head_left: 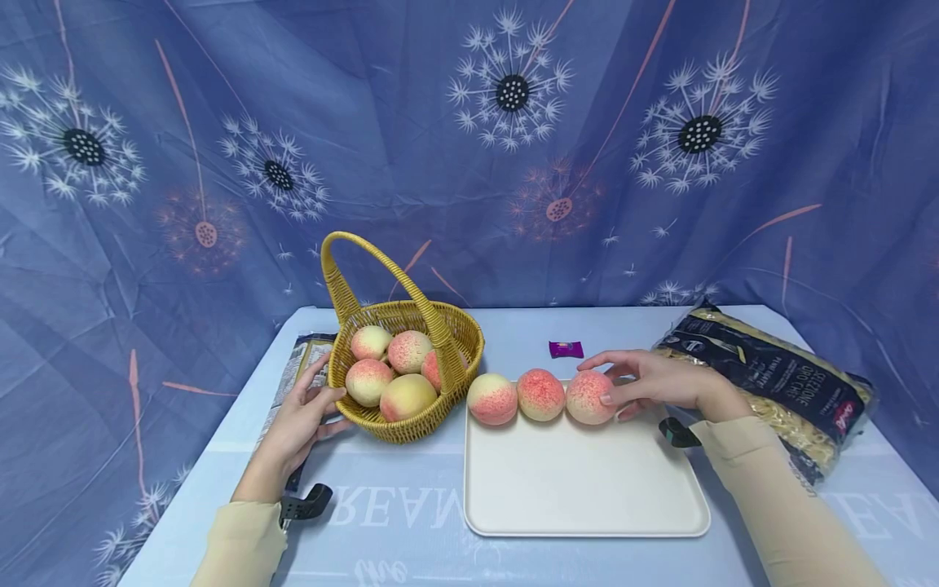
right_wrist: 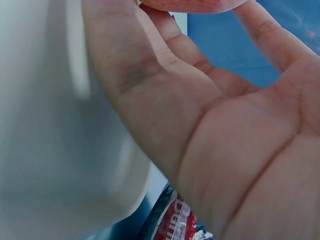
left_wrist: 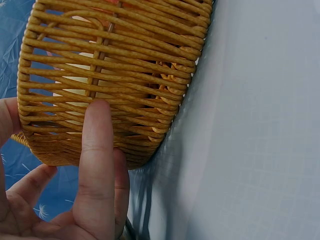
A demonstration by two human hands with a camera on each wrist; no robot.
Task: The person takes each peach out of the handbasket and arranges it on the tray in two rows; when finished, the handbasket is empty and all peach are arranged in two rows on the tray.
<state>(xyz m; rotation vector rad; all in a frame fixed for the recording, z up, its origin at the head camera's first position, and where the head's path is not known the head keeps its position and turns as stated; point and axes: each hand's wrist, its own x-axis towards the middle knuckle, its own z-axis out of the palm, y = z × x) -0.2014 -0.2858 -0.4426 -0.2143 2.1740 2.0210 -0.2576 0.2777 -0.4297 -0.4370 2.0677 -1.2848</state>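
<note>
A wicker basket [head_left: 456, 342] with a tall handle holds several pink-yellow peaches [head_left: 407, 350] at the table's left. My left hand [head_left: 319, 391] rests against its near-left wall; in the left wrist view one straight finger [left_wrist: 96, 145] lies flat on the weave of the basket [left_wrist: 130, 65]. Three peaches sit in a row along the far edge of a cream tray [head_left: 587, 489]. My right hand [head_left: 609, 391] holds the rightmost peach [head_left: 587, 397] between thumb and fingers. In the right wrist view only a sliver of that peach [right_wrist: 195, 4] shows, above the palm of my right hand [right_wrist: 200, 75].
A dark bag of pasta [head_left: 770, 379] lies at the right edge. A small purple wrapper [head_left: 566, 349] sits behind the tray. A printed packet [head_left: 297, 367] lies under my left hand beside the basket. A blue dandelion cloth hangs behind the table.
</note>
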